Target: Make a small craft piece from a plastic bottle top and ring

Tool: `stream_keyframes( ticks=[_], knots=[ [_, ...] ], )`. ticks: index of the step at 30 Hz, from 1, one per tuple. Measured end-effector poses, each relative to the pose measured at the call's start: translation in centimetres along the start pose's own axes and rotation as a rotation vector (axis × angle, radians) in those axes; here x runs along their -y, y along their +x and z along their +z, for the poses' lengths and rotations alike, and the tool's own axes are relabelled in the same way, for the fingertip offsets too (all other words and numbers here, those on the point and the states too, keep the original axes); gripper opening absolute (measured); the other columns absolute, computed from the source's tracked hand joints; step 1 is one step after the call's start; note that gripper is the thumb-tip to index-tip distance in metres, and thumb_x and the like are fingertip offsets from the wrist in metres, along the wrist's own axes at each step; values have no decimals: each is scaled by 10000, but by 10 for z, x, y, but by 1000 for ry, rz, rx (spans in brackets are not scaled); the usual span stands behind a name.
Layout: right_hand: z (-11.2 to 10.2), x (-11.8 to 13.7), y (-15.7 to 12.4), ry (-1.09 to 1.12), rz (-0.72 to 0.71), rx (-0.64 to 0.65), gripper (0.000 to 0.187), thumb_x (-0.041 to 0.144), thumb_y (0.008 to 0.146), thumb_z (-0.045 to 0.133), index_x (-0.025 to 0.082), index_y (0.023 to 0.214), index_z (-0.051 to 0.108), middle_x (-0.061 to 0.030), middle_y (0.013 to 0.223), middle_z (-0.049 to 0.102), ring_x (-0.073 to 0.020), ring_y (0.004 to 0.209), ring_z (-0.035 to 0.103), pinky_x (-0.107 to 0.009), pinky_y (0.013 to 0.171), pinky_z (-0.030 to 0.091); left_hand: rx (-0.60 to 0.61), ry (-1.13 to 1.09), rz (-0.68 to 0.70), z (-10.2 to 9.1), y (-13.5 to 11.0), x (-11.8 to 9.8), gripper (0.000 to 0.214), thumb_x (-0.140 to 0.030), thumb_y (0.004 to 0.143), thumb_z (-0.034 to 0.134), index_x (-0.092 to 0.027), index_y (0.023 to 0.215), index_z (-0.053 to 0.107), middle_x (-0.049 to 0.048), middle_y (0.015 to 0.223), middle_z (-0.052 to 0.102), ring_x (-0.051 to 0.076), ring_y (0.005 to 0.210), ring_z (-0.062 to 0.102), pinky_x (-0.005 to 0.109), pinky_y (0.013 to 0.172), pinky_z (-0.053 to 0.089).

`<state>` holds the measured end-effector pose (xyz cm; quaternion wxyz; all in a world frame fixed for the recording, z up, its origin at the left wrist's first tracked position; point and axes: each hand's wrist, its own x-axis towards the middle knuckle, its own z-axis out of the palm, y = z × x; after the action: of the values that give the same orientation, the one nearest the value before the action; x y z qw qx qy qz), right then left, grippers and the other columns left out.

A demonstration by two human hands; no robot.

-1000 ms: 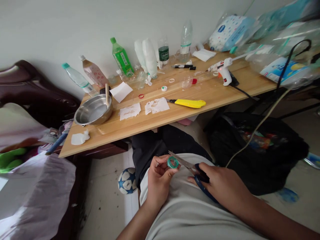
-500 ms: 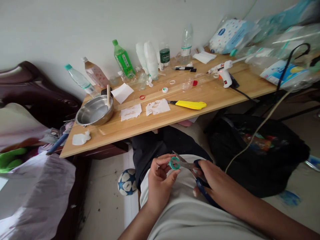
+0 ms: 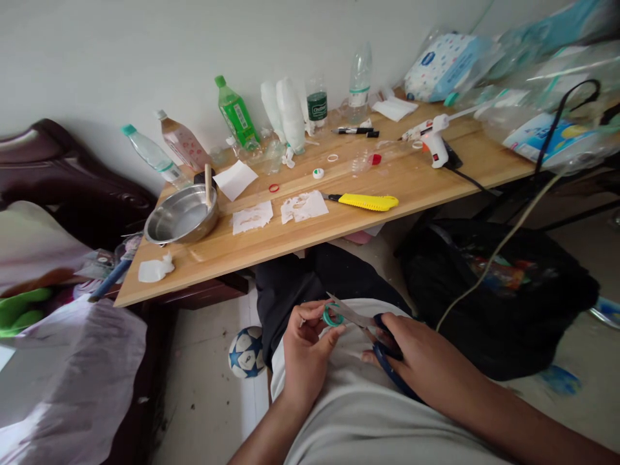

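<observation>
One wooden table [image 3: 217, 252], pale wall [image 3: 145, 58] behind; teal ring [image 3: 327, 317] in left hand [image 3: 307, 352], scissors [image 3: 358, 319] in right hand [image 3: 421, 349].

The scissors [image 3: 356, 316] reach from the right hand [image 3: 419, 352] to the green ring [image 3: 326, 316] at the left hand [image 3: 307, 352], blocking the straight way between the hands. Ahead, room opens over the dark trousers [image 3: 334, 278] up to the worktop [image 3: 227, 252]. A bare strip runs along its near edge, in front of the yellow knife [image 3: 368, 202] and torn papers [image 3: 310, 208]. Leftward, the metal bowl [image 3: 201, 229] obstructs, a wooden stick [image 3: 208, 184] jutting above its rim. Bottles [image 3: 237, 116] bar the wall side; rightward, the glue gun [image 3: 437, 142] and black cord [image 3: 469, 181] intrude.
</observation>
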<state>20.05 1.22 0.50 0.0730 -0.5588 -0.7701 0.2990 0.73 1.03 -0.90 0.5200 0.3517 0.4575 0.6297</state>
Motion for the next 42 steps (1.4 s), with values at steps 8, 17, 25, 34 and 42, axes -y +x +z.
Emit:
stream_keyframes(
  ticks=[8, 17, 25, 34, 42],
  knots=[
    [-2, -6, 3, -182, 39, 19, 249, 440, 886, 653, 227, 815, 546, -42, 708, 734, -286, 671, 738, -305, 529, 421, -22, -18, -59, 1, 0, 0, 287, -139, 672, 871, -194, 863, 664, 14, 933, 753, 130, 880, 728, 230, 812, 575],
    [-6, -7, -2, 106, -30, -8, 236, 213, 770, 682, 201, 948, 527, -107, 996, 699, -280, 969, 687, -370, 798, 531, 93, -23, -96, 2, -3, -8, 282, -205, 826, 757, -202, 1095, 674, 130, 1245, 721, 234, 1095, 718, 329, 908, 579],
    [-7, -3, 2, 125, 12, 16, 299, 329, 784, 720, 190, 997, 562, -98, 1000, 687, -294, 981, 663, -403, 829, 515, 128, -21, -82, 2, -4, -4, 282, -162, 825, 756, -207, 1092, 679, 121, 1263, 716, 232, 1191, 671, 340, 1018, 525],
    [2, 0, 0, 50, -3, -51, 268, 404, 819, 715, 192, 903, 573, -98, 904, 716, -279, 852, 696, -369, 717, 515, 20, -12, -165, 3, -4, -2, 278, -196, 734, 833, -181, 968, 684, 102, 1119, 776, 228, 1061, 732, 325, 936, 567],
    [6, -5, 1, -217, 15, -69, 252, 453, 907, 608, 214, 835, 573, -63, 697, 734, -287, 627, 725, -303, 503, 384, -40, -11, -187, 5, -2, -1, 286, -217, 674, 874, -180, 873, 672, 54, 949, 803, 185, 888, 764, 276, 835, 589]
  ],
)
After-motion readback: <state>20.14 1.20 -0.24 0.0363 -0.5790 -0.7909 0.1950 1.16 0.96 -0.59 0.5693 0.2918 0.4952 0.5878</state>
